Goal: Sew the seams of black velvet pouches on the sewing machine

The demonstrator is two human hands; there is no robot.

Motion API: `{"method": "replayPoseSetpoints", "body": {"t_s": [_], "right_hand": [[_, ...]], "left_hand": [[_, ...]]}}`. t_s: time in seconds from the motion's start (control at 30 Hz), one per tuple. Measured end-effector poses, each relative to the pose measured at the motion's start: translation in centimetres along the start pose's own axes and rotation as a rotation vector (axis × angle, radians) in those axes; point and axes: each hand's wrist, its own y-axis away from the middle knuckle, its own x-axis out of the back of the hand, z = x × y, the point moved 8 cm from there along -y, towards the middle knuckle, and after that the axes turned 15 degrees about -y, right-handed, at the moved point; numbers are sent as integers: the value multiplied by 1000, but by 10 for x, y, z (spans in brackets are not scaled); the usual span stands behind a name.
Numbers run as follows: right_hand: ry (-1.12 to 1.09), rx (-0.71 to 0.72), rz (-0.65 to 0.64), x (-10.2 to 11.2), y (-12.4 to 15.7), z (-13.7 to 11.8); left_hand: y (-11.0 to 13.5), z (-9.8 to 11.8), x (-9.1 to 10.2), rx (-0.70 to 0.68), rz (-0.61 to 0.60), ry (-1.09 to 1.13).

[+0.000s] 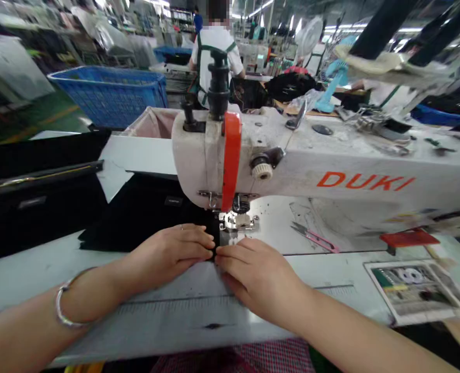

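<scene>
A black fabric piece [140, 212] with a small label [173, 201] lies on the sewing machine bed, its right edge by the presser foot [230, 223]. My left hand [171, 248] rests over its near right corner, fingers together and closed on the cloth edge. From the other side, my right hand [253, 274] pinches the same corner with bent fingers, just in front of the needle area. The fingertips of both hands almost meet. My thumbs are mostly hidden, and so is the cloth under the fingers. The white sewing machine [292, 160] has an orange guard [232, 160] at its head.
Pink-handled thread snips [315, 237] lie right of the foot. Further right is a parts tray [420, 290] with bobbins. More black pieces [46, 207] lie at left, one with a zipper. Behind stand a blue basket [109, 96] and a co-worker [216, 62] facing away.
</scene>
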Motion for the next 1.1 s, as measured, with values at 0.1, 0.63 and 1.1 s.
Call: {"method": "replayPoseSetpoints", "body": {"t_s": [0.1, 0.63, 1.1], "right_hand": [[7, 8, -1, 2, -4, 8], [60, -100, 77, -4, -15, 37], [43, -84, 109, -3, -16, 37]], "left_hand": [[-7, -10, -1, 20, -14, -25], [-25, -71, -1, 194, 78, -3], [-29, -78, -3, 221, 59, -37]]}}
